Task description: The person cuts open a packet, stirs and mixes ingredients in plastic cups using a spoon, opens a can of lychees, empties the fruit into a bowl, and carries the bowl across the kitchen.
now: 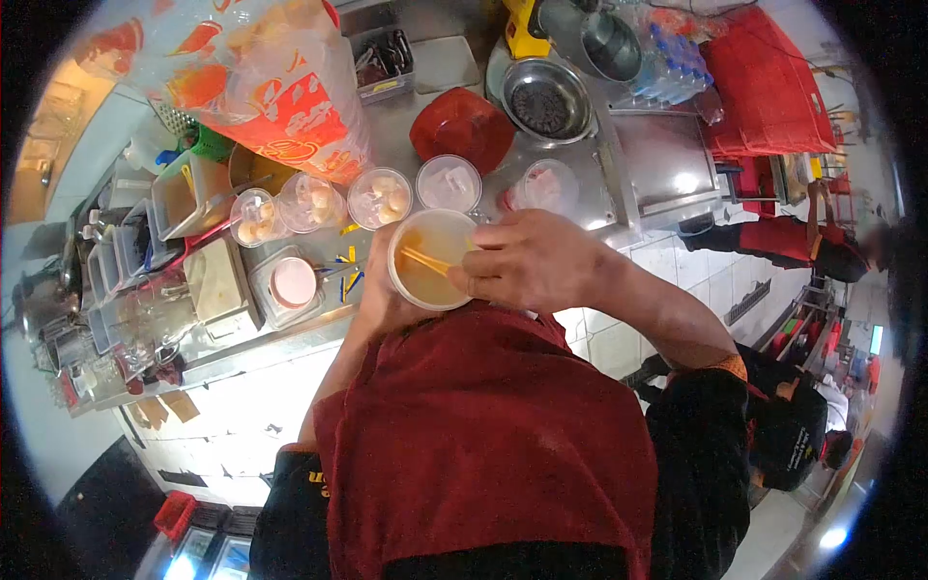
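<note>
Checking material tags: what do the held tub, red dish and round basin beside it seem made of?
Held tub: probably plastic, satin, from its milky wall.
Red dish: perhaps plastic or glazed ceramic; smooth sheen fits both.
Round basin: likely polished steel, given its silvery reflections.

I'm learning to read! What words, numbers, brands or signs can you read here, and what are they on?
None can be read for sure.
Big plastic bag: lettering on red, too blurred to read.
Black left sleeve: a few yellow letters, upside down, too unclear to read.
Another person's black garment: lines of pale print, too small to read.
</note>
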A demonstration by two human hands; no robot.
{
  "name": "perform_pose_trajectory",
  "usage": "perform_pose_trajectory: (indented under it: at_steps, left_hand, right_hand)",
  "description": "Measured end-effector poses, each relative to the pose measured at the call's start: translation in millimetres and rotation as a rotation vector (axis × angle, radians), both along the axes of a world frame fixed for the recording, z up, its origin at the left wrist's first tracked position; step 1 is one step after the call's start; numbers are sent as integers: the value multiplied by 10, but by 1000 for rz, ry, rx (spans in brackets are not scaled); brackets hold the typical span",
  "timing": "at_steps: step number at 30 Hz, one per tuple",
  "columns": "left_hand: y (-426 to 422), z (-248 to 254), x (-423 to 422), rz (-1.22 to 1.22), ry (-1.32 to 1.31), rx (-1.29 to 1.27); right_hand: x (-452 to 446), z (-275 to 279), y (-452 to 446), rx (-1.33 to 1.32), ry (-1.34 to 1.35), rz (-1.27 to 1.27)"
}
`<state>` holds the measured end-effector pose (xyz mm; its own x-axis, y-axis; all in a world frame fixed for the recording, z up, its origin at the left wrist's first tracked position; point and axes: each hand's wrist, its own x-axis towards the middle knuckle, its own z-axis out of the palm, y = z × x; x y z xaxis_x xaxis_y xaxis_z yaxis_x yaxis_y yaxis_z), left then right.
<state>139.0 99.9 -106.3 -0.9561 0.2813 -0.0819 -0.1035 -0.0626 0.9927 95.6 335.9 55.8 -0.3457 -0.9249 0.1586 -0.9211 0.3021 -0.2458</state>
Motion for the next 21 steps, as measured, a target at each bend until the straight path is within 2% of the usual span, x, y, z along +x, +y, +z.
perform_pose_trajectory:
  at_steps: [3,4,6,7,9,10,12,16,18,20,21]
  left_hand:
    - [-44,-68,-14,-5,54,-59]
    - [-42,-73,-19,-11,112,-108]
    - [-38,-4,-31,-21,355,-326]
    - [-6,54,-27,-22,354,-327]
    - [63,151,0,11,105,-102]
    - [63,165,-17,14,104,-102]
    - [53,197,-40,2,327,-199]
    - [88,550,-164,-11,434,-308]
    - [157,852,-298,127,-1135,835]
    - [138,398,-204,99,-1080,795]
    - [143,395,-188,90,-1050,764]
  right_hand:
    - [-15,-61,-39,110,-17,0]
    - [-35,-74,-47,161,-109,-35]
    - [-80,-75,-60,210,-202,-70]
    - [-108,-59,-65,118,-270,-123]
    - [-149,-80,-45,26,-340,-176]
    - [-176,-122,-15,-50,-420,-227]
    - [-221,-105,11,-126,-505,-272]
    - [-311,72,50,-109,-655,-446]
    - [-338,85,72,-127,-681,-491]
    - [-367,96,91,-141,-700,-589]
    - [-390,95,100,-141,-700,-589]
